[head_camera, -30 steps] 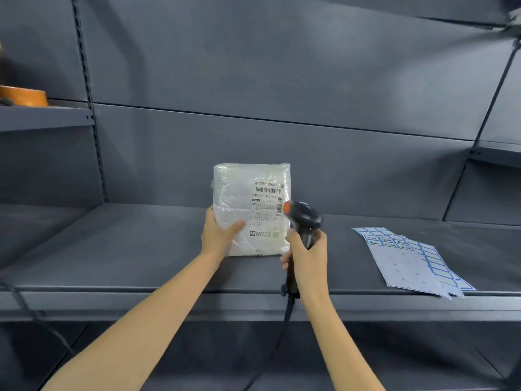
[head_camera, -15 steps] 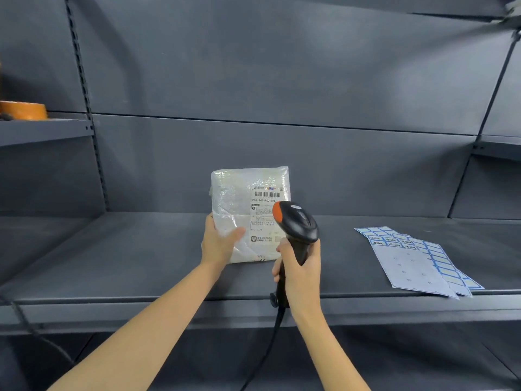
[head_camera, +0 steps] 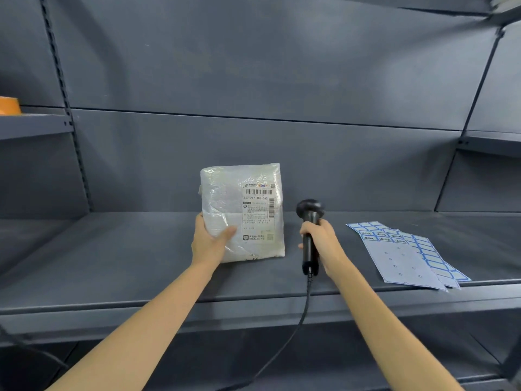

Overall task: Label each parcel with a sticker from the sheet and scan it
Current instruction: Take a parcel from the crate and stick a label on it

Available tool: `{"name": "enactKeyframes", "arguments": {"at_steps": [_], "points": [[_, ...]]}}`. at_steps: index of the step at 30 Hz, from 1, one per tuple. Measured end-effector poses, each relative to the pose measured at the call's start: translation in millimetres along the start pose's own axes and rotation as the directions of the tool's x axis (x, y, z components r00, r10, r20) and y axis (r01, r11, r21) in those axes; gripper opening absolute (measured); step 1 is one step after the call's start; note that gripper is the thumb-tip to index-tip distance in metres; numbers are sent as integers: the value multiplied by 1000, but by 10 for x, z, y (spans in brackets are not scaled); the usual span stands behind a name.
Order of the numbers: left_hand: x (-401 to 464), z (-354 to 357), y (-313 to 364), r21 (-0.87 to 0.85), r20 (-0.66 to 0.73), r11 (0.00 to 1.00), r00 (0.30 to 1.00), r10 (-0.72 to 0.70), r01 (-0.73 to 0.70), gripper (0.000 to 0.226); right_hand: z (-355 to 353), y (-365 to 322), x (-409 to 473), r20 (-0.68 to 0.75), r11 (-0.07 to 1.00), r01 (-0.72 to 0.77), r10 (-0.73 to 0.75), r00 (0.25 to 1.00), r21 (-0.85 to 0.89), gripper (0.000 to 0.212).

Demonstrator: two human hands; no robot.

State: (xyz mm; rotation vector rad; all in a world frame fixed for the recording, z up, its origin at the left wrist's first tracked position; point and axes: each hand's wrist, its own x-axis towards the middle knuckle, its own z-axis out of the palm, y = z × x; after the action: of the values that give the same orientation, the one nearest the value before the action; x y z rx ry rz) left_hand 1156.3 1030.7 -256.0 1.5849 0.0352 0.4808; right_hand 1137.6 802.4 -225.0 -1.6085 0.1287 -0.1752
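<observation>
Where the scanner (head_camera: 309, 221) was raised before the parcel (head_camera: 242, 213) label, it is now drawn aside, gripped by the right hand (head_camera: 321, 244); scan judged finished. Parcel is held upright on shelf (head_camera: 112, 263) by left hand (head_camera: 210, 244), sticker sheets (head_camera: 406, 255) lying well apart.

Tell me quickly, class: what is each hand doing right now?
Left hand: grips the white parcel, standing it upright on the shelf.
Right hand: grips the black scanner by its handle.
</observation>
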Motion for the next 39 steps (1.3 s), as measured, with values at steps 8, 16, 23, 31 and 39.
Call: {"name": "enactKeyframes", "arguments": {"at_steps": [8, 16, 23, 31, 39], "points": [[-1, -23, -46, -3, 11, 1000, 1000, 6, -6, 54, 157, 263, 334, -51, 774, 94, -161, 986, -626, 28], [-19, -24, -23, 12, 7, 1000, 1000, 13, -13, 56, 208, 309, 431, 16, 461, 92, -166, 986, -883, 50], [45, -97, 89, 109, 30, 991, 996, -81, 77, 54, -328, 153, 486, -208, 447, -116, -163, 964, -887, 53], [211, -324, 281, 507, 52, 826, 948, -315, 247, 60, -1585, 144, 477, -530, 300, -525, 74, 845, -796, 36], [20, -272, 257, 757, -29, 602, 933, -360, 255, 80, -1907, 128, 503, -647, 295, -673, 195, 738, -679, 56]]}}
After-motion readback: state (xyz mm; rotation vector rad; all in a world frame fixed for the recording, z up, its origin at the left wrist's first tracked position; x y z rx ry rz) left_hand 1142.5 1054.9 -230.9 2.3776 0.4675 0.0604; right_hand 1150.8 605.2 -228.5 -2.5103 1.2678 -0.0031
